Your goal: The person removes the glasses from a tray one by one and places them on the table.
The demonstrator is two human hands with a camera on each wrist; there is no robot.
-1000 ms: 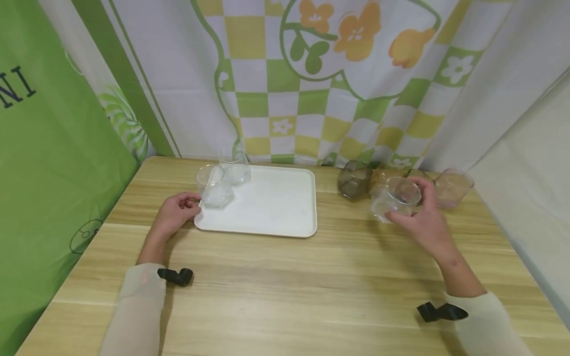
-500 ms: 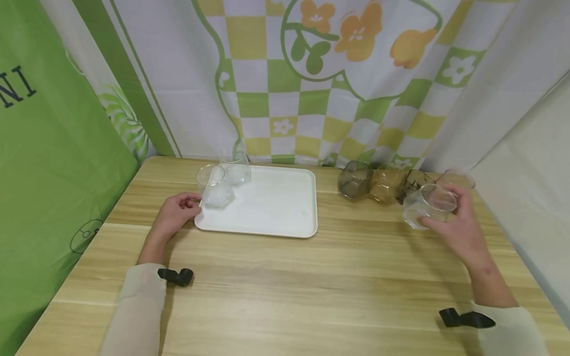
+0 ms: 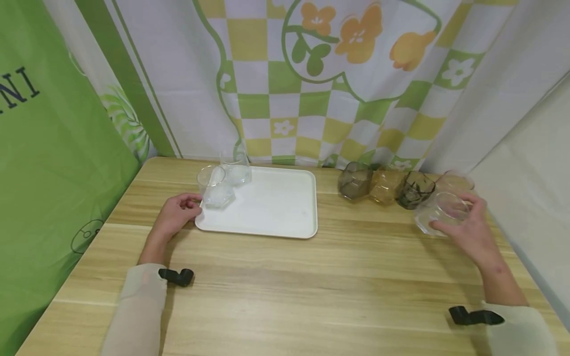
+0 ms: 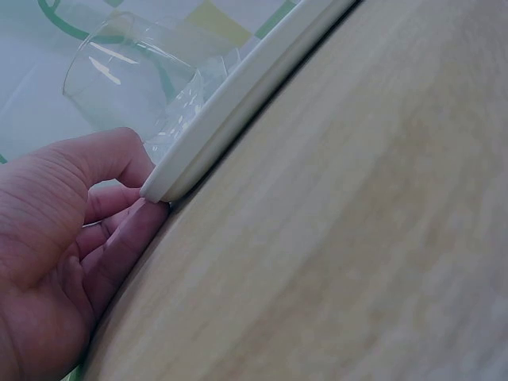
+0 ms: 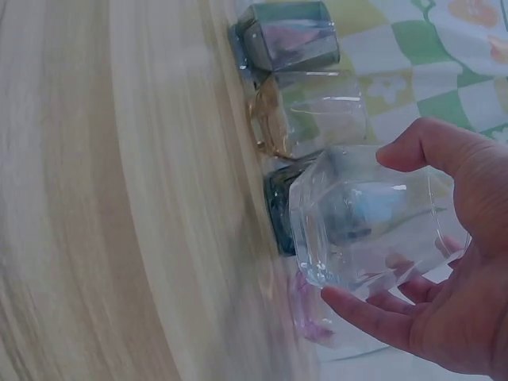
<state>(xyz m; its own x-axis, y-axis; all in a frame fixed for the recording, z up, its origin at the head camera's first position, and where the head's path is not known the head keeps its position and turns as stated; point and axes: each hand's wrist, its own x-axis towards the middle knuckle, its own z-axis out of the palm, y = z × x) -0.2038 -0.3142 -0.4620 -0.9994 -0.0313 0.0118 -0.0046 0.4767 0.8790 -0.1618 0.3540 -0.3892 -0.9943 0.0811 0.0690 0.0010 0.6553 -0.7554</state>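
My right hand (image 3: 474, 232) grips a clear glass tumbler (image 3: 436, 215) with a faceted base, thumb on one side and fingers on the other. In the right wrist view this tumbler (image 5: 357, 230) overlaps a dark smoky glass (image 5: 279, 208) and a pink glass (image 5: 308, 313) behind it. At the near left corner of the white tray (image 3: 267, 207), my left hand (image 3: 175, 215) pinches the rim. The left wrist view has its fingers (image 4: 131, 246) above and below the tray's edge (image 4: 230, 103). Two clear glasses stand on the tray's left side, the nearer one (image 3: 217, 193) close to this hand.
Along the back right of the wooden table (image 3: 285, 291) stand a grey glass (image 3: 355, 182), an amber glass (image 3: 384, 185), a dark patterned glass (image 3: 415, 190) and a pink glass (image 3: 455, 180). A checked curtain (image 3: 285, 106) hangs behind the table.
My right hand has carried the clear tumbler to the right and slightly nearer, from before the amber glass to before the pink one. My left hand stays at the tray corner.
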